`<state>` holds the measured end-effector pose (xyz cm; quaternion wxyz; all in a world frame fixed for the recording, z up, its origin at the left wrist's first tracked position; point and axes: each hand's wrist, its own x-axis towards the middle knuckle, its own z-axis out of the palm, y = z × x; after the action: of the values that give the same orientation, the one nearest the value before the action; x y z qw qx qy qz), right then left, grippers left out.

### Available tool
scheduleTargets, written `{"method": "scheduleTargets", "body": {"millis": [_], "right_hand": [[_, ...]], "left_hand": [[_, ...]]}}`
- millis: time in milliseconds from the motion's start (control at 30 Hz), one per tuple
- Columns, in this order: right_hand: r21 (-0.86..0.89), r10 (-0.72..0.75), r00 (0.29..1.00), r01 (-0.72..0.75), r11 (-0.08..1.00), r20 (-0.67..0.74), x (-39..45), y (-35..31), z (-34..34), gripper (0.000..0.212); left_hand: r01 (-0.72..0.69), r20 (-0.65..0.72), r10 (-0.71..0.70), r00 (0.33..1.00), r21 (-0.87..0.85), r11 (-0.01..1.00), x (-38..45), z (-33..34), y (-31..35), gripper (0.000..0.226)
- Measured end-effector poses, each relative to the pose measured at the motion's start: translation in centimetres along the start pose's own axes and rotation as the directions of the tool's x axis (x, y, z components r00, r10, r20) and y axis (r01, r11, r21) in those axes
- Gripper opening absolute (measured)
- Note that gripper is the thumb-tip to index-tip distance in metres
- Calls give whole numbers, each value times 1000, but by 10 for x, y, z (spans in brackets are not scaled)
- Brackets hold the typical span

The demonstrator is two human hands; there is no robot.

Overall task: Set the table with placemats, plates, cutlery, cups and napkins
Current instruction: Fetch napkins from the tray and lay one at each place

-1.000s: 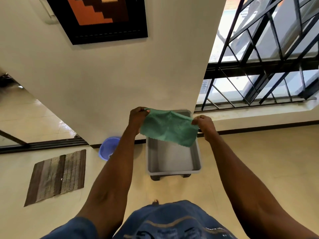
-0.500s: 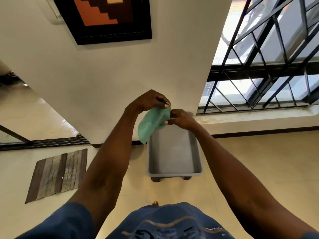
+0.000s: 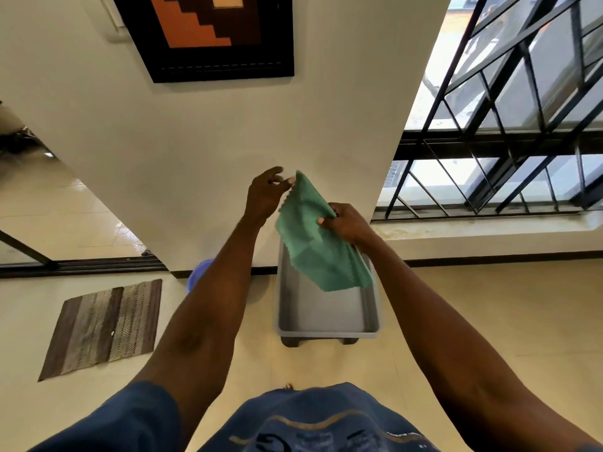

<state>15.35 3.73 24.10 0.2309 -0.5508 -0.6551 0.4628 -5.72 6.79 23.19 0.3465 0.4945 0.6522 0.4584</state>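
Note:
A green cloth napkin, folded in half, hangs in the air in front of me above a grey plastic tub on the floor. My right hand pinches its right edge about halfway down. My left hand pinches the napkin's top corner with its fingertips. The tub looks empty where it shows.
A striped brown mat lies on the tiled floor at the left. A blue basin peeks out behind my left forearm by the wall. A framed picture hangs on the wall; a barred window fills the right.
A second ago both hands held the napkin spread wide. They came together to fold it, and now my left hand has lifted the top corner while my right holds the folded edge lower.

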Motion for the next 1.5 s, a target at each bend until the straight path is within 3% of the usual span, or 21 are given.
{"method": "scheduleTargets", "body": {"millis": [67,100,167,233,300,367,433,533,667,767,833,900,1000,1067,1133,1233,1433,1500], "right_hand": [[112,62,998,-61,992,-8,1,2,-1,12],[167,99,995,-95,981,-16,1,4,-1,11],[252,188,981,-173,952,-39,3,11,-1,13],[335,284,958,-253,907,-47,3,19,-1,17],[429,356,934,-312,848,-24,-1,25,-1,19],[532,382,924,-333,779,19,-4,35,-1,20],[606,412,909,-364,707,66,-10,43,-2,12],[625,458,880,-430,652,128,-20,48,-3,3],[643,466,869,-456,615,170,-24,61,-6,13],[604,504,850,-482,635,149,-24,71,-6,34],[607,520,848,-469,641,106,-23,75,-7,36],[614,523,851,-440,655,51,-23,77,-7,39],[604,486,872,-359,711,-53,-21,78,-4,65],[571,437,893,-302,763,-112,-20,77,-3,56],[499,378,913,-258,827,-155,-18,77,-3,37],[349,311,923,-221,911,-225,-12,78,-7,27],[80,153,924,-133,988,-350,-11,66,-15,4],[9,95,920,-100,995,-379,-8,61,-20,15]], "left_hand": [[243,-121,-249,961,-62,968,-14,10,-28,36],[386,-92,-392,915,-83,919,-25,14,-41,44],[646,145,-632,762,-94,757,-54,21,-61,62],[776,442,-671,595,-100,622,-78,27,-81,86],[819,607,-574,549,-254,515,-92,35,-94,93],[813,663,-474,580,-436,385,-101,42,-93,84],[765,653,-399,644,-551,333,-104,46,-86,68],[685,588,-355,727,-586,433,-100,49,-82,50],[592,503,-342,793,-505,628,-89,50,-76,32],[549,459,-349,817,-435,714,-79,46,-70,24],[524,420,-360,833,-391,756,-75,44,-63,22],[492,342,-379,860,-357,794,-70,42,-61,26],[412,211,-363,908,-282,866,-63,42,-65,47],[331,160,-302,940,-205,921,-59,39,-66,59],[296,204,-254,945,-213,931,-56,37,-64,60],[268,303,-209,930,-165,949,-52,36,-55,48],[-19,241,-22,970,167,986,-41,32,-40,20],[-99,225,42,973,249,963,-36,31,-35,16]]}}
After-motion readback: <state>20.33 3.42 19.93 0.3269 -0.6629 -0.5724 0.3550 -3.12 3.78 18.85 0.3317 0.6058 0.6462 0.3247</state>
